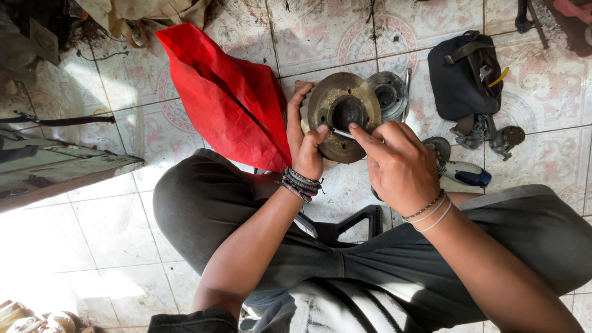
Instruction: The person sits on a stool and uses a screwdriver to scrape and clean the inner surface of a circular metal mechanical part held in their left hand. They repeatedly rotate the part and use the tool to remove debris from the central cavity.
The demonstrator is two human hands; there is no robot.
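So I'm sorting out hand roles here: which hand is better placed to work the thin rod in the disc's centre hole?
Probably the right hand: its fingers already pinch the thin metal rod at the rusty disc. The left hand holds the disc's rim, steadying it.

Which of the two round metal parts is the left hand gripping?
The left hand grips the larger rusty disc; the smaller grey hub lies untouched behind it.

A metal disc (343,117) sits on the floor (111,228) between a cloth (228,98) at left and a bag (462,77) at right, beyond the knees.
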